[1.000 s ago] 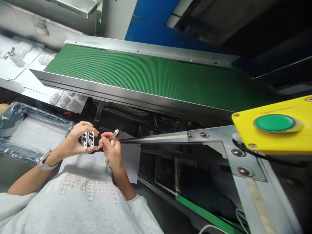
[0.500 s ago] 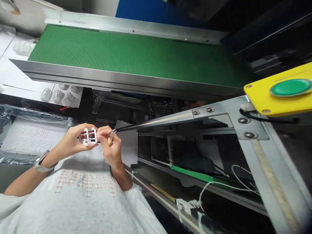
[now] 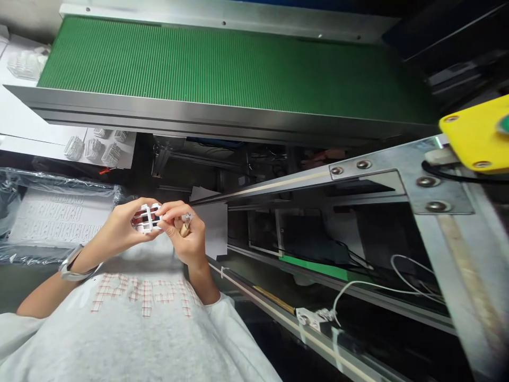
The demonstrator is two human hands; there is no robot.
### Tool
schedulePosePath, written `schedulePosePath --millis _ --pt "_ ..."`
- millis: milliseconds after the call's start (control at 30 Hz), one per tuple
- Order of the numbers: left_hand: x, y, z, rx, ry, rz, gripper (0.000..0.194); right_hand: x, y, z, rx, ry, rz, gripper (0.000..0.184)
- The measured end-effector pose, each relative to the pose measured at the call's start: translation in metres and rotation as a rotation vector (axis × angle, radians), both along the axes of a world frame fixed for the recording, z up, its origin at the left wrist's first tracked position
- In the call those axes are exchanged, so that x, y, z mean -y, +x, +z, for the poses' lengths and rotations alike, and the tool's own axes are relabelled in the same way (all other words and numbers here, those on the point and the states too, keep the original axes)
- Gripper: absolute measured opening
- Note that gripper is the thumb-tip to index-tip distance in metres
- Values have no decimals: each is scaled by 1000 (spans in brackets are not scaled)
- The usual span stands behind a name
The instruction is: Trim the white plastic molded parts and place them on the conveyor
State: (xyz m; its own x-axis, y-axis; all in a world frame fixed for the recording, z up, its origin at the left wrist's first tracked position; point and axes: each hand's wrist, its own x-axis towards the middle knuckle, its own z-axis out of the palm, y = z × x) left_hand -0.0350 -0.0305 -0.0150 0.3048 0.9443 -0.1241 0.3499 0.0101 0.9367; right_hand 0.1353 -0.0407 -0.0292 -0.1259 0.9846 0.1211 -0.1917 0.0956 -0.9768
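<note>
In front of my chest, my left hand (image 3: 119,225) is closed around a white plastic part (image 3: 147,219), an open frame with crossbars and gaps. Its thumb and fingers grip the part from the left. My right hand (image 3: 186,233) meets the part's right side, with thumb and forefinger pinching at its edge. Tucked in the curled fingers of that hand are what look like small nippers (image 3: 185,228), with a beige handle and a metal head, mostly hidden by the palm.
A green conveyor belt (image 3: 199,66) runs across beyond my hands. To the left, a plastic-lined box (image 3: 59,252) holds rows of white parts. Several white pieces (image 3: 93,148) stand on paper. A metal bracket (image 3: 443,196) with a yellow button box (image 3: 477,135) rises at the right.
My right hand has come to the white part, and its fingers now touch the part's edge. The nippers have turned back into the palm. The view has tilted down.
</note>
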Motion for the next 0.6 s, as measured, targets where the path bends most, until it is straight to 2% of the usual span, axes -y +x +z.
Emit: schedulePosePath --millis 167,300,467,600 --pt "-1 4 -3 -38 -5 -65 38 -5 0 -3 -50 -20 -14 21" --pt "-1 9 -5 -49 -12 -51 41 -7 4 -5 -100 -5 -26 20" --pt "-4 12 -2 -63 -29 -50 42 -10 8 -5 -24 -38 -10 24" --pt "-6 12 -6 -77 -38 -80 42 -11 8 -6 -52 -45 -5 27"
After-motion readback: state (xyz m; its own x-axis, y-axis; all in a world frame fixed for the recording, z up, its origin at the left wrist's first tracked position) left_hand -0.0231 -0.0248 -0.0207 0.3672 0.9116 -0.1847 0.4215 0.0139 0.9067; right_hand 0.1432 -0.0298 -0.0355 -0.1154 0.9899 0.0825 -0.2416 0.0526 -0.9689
